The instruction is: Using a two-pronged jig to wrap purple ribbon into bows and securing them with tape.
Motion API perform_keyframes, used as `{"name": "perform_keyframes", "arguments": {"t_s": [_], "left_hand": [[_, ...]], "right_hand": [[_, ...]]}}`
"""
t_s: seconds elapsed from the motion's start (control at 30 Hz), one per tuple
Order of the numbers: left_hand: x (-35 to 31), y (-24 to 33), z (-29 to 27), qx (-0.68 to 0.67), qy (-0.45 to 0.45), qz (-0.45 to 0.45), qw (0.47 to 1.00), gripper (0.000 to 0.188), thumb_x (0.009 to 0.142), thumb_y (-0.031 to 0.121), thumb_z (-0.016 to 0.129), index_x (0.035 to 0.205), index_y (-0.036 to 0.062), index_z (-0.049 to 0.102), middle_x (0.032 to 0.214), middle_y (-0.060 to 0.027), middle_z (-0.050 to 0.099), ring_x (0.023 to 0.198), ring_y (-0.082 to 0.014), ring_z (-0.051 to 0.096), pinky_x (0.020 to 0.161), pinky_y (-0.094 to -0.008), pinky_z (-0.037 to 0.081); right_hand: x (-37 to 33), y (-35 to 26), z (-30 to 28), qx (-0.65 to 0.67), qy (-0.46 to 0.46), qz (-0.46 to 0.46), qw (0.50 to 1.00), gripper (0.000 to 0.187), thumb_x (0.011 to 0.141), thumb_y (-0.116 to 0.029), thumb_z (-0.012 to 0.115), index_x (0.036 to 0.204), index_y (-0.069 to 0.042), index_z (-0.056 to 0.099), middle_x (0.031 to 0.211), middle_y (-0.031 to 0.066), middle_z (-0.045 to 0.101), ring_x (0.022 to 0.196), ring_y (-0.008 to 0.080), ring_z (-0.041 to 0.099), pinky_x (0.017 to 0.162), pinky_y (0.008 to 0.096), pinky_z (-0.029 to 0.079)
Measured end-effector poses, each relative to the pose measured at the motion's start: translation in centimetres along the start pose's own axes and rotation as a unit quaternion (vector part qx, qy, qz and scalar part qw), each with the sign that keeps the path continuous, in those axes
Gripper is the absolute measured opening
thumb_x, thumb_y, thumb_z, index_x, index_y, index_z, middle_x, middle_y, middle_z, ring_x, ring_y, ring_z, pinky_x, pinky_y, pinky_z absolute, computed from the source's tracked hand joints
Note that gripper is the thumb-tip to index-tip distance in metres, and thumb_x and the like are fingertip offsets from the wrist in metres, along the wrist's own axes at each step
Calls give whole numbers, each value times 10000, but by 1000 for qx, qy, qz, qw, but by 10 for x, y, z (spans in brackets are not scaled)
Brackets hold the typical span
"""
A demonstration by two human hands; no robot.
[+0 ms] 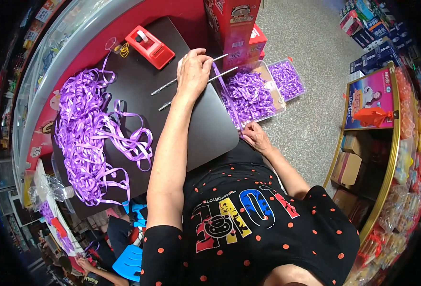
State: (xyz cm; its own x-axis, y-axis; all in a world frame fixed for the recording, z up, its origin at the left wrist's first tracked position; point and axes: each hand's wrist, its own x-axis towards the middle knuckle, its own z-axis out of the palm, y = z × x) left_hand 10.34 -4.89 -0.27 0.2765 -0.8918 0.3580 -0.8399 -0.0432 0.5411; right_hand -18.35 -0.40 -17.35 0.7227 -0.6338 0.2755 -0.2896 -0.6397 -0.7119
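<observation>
A seated person in a black dotted shirt (248,224) works at a dark desk (205,128), near edge at the lap. The right hand (256,136), just off the desk's near right corner, pinches the low end of a purple ribbon (227,93). The ribbon runs taut, its long axis slanting up and left to the left hand (193,71), which is closed on its far end, over the desk's far right part. Two thin rods (165,86) lie under that hand, pointing left-near to right-far. Bare desk lies between the arm and a ribbon heap (86,138) spilling over the left edge. Right of the desk, a clear bin (256,95) holds purple curls, a smaller bin (287,78) beyond. A red tape dispenser (149,46) sits at the far edge.
</observation>
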Motion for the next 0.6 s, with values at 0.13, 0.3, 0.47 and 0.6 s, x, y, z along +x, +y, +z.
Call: {"name": "perform_keyframes", "arguments": {"t_s": [0.13, 0.3, 0.47, 0.6], "left_hand": [[0, -3, 2, 6, 4, 6, 1000, 291, 875, 283, 561, 947, 42, 706, 1215, -99, 586, 1153, -271, 521, 997, -384, 372], [3, -1, 3, 7, 11, 13, 1000, 243, 848, 235, 574, 916, 54, 721, 1182, -122, 595, 1148, -267, 517, 1004, -405, 344], [2, -1, 3, 12, 10, 8, 1000, 245, 846, 245, 577, 914, 59, 722, 1175, -113, 599, 1149, -263, 515, 1005, -400, 343], [1, -3, 4, 12, 17, 10, 1000, 243, 846, 248, 582, 910, 61, 723, 1171, -112, 602, 1149, -261, 515, 1005, -398, 343]], "right_hand": [[-26, -19, -19, 1, 21, 65, 998, 108, 767, -118, 714, 834, -43, 676, 906, 96, 567, 901, 254, 564, 782, 359, 465], [-42, -75, -58, -13, 109, -5, 994, 121, 706, -86, 745, 813, -71, 692, 1096, 96, 627, 943, 274, 552, 853, 375, 428], [-45, -114, -82, 77, 139, -11, 987, 122, 715, -74, 749, 821, -60, 690, 992, 89, 691, 923, 256, 576, 847, 364, 425], [-48, -116, -85, 138, 98, 16, 985, 191, 763, -68, 725, 950, -45, 696, 899, 71, 677, 869, 198, 583, 778, 313, 439]]}}
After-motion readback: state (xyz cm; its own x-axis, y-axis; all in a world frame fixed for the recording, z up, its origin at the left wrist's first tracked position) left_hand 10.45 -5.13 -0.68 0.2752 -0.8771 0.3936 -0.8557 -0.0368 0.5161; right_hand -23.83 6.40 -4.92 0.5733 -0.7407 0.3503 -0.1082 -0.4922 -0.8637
